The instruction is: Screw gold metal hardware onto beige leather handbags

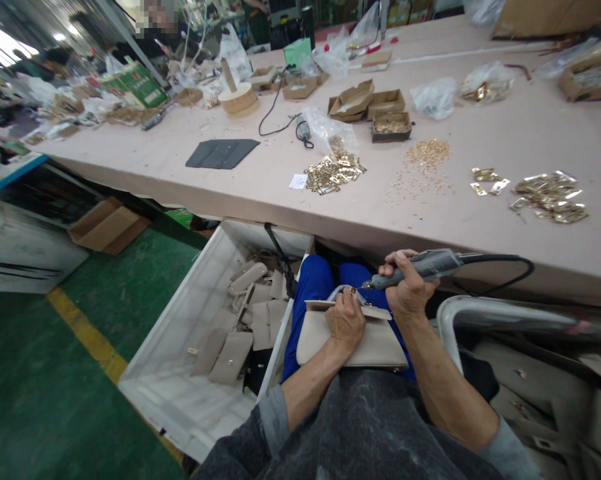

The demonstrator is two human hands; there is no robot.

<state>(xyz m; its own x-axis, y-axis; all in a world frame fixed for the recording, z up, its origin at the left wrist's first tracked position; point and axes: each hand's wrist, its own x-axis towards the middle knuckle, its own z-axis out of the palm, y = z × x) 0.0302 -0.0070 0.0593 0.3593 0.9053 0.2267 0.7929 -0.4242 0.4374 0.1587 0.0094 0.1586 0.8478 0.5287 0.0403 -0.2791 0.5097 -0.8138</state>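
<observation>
A beige handbag [324, 337] lies across my lap on blue trousers. My left hand [346, 320] is closed on its upper edge, fingers pinching near a small metal fitting at the opening. In my right hand [409, 288] is a grey corded electric screwdriver [438, 263], held nearly level. Its tip points left, close to my left fingertips and the fitting; whether it touches cannot be made out. The black cord loops away to the right.
Left of my legs stands a white bin [180, 327] with several beige bags. Another bin [448, 333] of bags is at my right. On the table [280, 193] lie gold metal plates [333, 175], small gold screws [428, 153], more plates [550, 195] and small cardboard boxes [391, 127].
</observation>
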